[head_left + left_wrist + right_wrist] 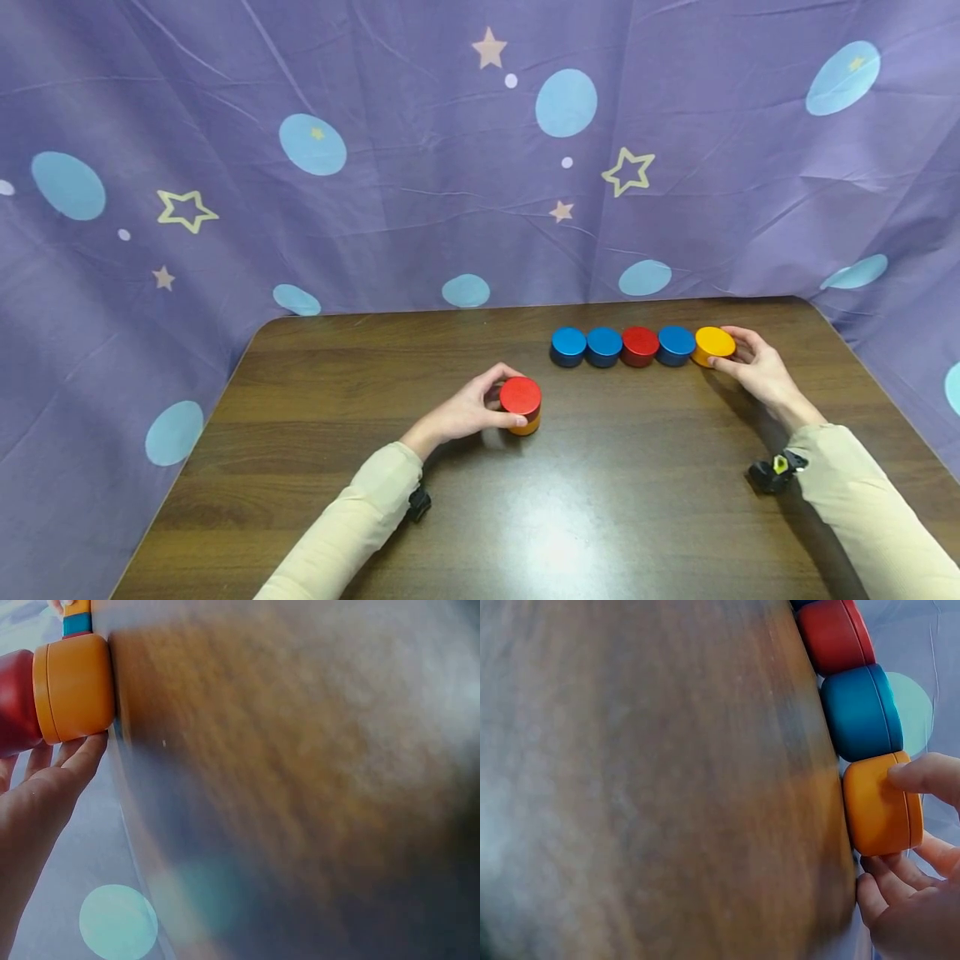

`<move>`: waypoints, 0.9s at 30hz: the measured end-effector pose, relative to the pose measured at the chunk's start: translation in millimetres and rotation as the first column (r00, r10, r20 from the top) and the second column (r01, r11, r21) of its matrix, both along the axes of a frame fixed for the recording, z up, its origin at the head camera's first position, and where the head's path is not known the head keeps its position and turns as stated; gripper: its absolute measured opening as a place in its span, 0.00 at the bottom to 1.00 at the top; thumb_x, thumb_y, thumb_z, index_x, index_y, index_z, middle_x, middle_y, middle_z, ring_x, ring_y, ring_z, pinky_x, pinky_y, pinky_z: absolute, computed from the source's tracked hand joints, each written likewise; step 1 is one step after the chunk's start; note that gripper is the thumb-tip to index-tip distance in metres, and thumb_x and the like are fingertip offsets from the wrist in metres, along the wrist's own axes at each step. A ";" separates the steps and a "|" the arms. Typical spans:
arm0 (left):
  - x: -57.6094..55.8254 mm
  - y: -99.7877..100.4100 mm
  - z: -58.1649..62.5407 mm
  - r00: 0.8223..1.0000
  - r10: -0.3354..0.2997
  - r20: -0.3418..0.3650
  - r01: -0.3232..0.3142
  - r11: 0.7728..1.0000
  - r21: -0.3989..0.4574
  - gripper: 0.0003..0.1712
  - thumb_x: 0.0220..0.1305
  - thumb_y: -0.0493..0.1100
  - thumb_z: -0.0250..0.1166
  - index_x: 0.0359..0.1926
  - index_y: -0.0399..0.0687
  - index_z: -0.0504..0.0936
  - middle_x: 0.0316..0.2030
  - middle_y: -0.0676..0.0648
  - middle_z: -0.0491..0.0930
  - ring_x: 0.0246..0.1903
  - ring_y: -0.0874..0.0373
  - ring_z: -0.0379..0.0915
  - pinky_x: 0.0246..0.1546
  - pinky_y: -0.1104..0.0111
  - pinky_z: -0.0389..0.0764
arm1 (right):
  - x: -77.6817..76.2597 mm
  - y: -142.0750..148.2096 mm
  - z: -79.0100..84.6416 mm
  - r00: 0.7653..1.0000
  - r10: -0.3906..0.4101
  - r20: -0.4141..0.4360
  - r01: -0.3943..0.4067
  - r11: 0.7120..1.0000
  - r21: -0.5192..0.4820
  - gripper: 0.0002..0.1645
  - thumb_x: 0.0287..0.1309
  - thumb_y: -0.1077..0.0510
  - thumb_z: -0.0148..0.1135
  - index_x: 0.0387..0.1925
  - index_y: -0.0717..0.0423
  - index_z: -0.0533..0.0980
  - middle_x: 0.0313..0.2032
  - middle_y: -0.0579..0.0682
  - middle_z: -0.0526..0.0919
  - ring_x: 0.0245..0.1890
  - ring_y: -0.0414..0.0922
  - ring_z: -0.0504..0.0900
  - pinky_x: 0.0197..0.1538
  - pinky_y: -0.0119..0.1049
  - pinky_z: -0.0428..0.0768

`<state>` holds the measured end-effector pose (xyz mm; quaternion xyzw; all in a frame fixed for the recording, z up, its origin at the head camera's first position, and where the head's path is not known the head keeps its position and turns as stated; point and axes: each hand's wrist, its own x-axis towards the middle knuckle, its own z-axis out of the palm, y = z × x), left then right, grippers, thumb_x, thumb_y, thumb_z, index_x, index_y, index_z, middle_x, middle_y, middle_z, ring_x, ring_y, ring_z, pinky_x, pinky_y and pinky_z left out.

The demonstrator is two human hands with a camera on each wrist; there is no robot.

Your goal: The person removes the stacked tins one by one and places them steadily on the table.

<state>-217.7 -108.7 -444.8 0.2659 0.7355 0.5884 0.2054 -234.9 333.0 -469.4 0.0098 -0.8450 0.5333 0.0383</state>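
A round red tin stands on top of an orange tin, near the middle of the table. My left hand grips this stack from the left. In the left wrist view, fingers reach along the side of the orange tin, beside the red tin. At the right end of a row of tins, my right hand holds a yellow-orange tin between thumb and fingers. The right wrist view has the thumb on the side of that tin, which stands against a blue tin.
Leftward along the row from the yellow-orange tin come a blue tin, a red tin and two more blue tins. A purple patterned cloth hangs behind the brown wooden table.
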 end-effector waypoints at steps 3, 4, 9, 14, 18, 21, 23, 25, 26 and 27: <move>0.2 0.1 -0.2 1.000 0.002 0.002 -0.002 1.000 -0.002 0.30 0.54 0.29 0.71 0.56 0.40 0.69 0.50 0.44 0.76 0.51 0.54 0.74 0.54 0.65 0.75 | -0.2 -0.1 1.9 1.000 -0.004 0.022 0.004 1.000 0.007 0.42 0.62 0.62 0.63 0.69 0.72 0.52 0.63 0.73 0.62 0.59 0.48 0.71 0.47 0.15 0.69; 0.3 0.1 -0.2 1.000 0.002 0.003 -0.002 1.000 -0.002 0.30 0.54 0.29 0.71 0.56 0.40 0.69 0.50 0.44 0.76 0.51 0.54 0.74 0.53 0.65 0.75 | 0.0 -0.2 2.7 1.000 -0.005 0.027 0.005 1.000 0.009 0.42 0.62 0.62 0.63 0.69 0.71 0.51 0.64 0.74 0.60 0.61 0.55 0.69 0.47 0.15 0.69; 1.1 0.2 -0.6 1.000 -0.003 -0.002 0.003 1.000 0.004 0.30 0.54 0.29 0.71 0.56 0.39 0.69 0.50 0.43 0.76 0.50 0.54 0.74 0.53 0.65 0.75 | 3.7 -0.8 5.4 0.999 -0.041 0.006 0.041 0.999 0.003 0.44 0.61 0.63 0.63 0.70 0.70 0.50 0.64 0.75 0.59 0.61 0.61 0.66 0.50 0.17 0.69; 1.2 0.3 -1.4 1.000 -0.003 0.008 0.003 1.000 0.010 0.31 0.53 0.29 0.71 0.57 0.40 0.69 0.50 0.44 0.76 0.50 0.54 0.74 0.53 0.65 0.75 | 8.3 0.7 7.2 0.993 -0.097 -0.073 0.093 0.994 -0.062 0.37 0.59 0.67 0.64 0.67 0.57 0.60 0.62 0.66 0.64 0.61 0.44 0.67 0.58 0.22 0.66; 0.8 0.6 -1.3 1.000 -0.008 0.016 0.007 1.000 0.021 0.32 0.53 0.29 0.71 0.58 0.40 0.68 0.50 0.43 0.76 0.50 0.54 0.74 0.53 0.65 0.75 | 10.4 3.2 9.4 0.990 -0.108 -0.092 0.099 0.990 -0.098 0.35 0.58 0.68 0.64 0.62 0.43 0.63 0.60 0.53 0.67 0.63 0.43 0.65 0.60 0.23 0.65; 0.3 0.4 -0.5 1.000 -0.011 0.016 0.011 1.000 0.018 0.32 0.53 0.29 0.71 0.59 0.39 0.68 0.50 0.43 0.76 0.50 0.54 0.74 0.53 0.65 0.75 | 11.8 2.7 12.4 0.991 -0.098 -0.090 0.087 0.989 -0.119 0.35 0.58 0.68 0.64 0.63 0.45 0.63 0.60 0.47 0.68 0.64 0.42 0.65 0.61 0.23 0.65; -0.4 0.1 0.1 1.000 -0.015 0.015 0.014 1.000 0.013 0.33 0.53 0.28 0.71 0.59 0.39 0.68 0.50 0.42 0.75 0.50 0.54 0.74 0.54 0.65 0.75 | 13.0 0.8 15.2 0.992 -0.082 -0.094 0.067 0.986 -0.155 0.35 0.58 0.69 0.64 0.65 0.49 0.63 0.58 0.44 0.68 0.63 0.40 0.66 0.61 0.23 0.64; -1.1 -0.1 0.5 1.000 -0.020 0.017 0.020 1.000 0.009 0.33 0.53 0.28 0.71 0.59 0.38 0.68 0.50 0.42 0.75 0.50 0.53 0.73 0.54 0.65 0.74 | 14.7 -2.9 18.9 0.993 -0.057 -0.103 0.033 0.974 -0.226 0.35 0.58 0.70 0.63 0.64 0.52 0.63 0.56 0.41 0.69 0.61 0.37 0.67 0.61 0.23 0.63; -1.4 -0.2 0.7 1.000 -0.023 0.019 0.023 1.000 0.008 0.33 0.53 0.28 0.71 0.59 0.38 0.68 0.51 0.42 0.75 0.51 0.53 0.73 0.54 0.64 0.74 | 15.6 -5.4 20.8 0.992 -0.045 -0.116 0.014 0.968 -0.251 0.35 0.57 0.71 0.63 0.64 0.53 0.64 0.55 0.39 0.70 0.59 0.35 0.68 0.61 0.23 0.63; -1.8 -0.2 0.8 0.999 -0.025 0.020 0.025 1.000 0.008 0.33 0.53 0.28 0.71 0.59 0.38 0.68 0.51 0.42 0.75 0.51 0.53 0.73 0.54 0.64 0.74 | 16.6 -8.5 22.9 0.991 -0.032 -0.128 -0.005 0.960 -0.281 0.34 0.57 0.72 0.63 0.63 0.53 0.65 0.54 0.38 0.70 0.58 0.33 0.69 0.61 0.23 0.63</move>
